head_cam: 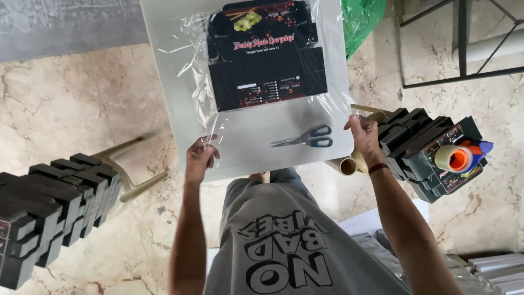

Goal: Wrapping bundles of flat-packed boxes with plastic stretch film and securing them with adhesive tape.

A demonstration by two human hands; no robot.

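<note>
At the bottom of the frame, a grey printed shirt (284,246) is being seen from above, with both forearms being stretched upward toward a small white table (164,65). At lower right, pale flat boxes (491,267) are being kept on the floor. At the left edge, a tall stack of black cartons (49,207) is being kept on the marble floor (71,109); a second black stack (420,147) is being kept at the right, with an orange tape dispenser (461,157) being carried on top of it.

The left hand (201,155) is being held at the table's near left edge, its fingers being pinched together on the corner of a clear plastic film (199,93). The right hand (363,134) is being held at the table's near right corner, fingers being closed on the film's other edge, so that the hands are being kept well apart with the sheet being stretched between them. Just below the right hand, a cardboard roll core (347,165) is being shown beside the table edge.

Between the hands, grey-handled scissors (305,137) are being left lying flat on the table, blades pointing left. Further up, in the upper middle of the frame, a flat black printed carton (267,60) is being covered by the film on the tabletop. At upper right, a green plastic bag (363,19) is being shown beyond the table's far edge, beside a dark metal frame (461,49).
</note>
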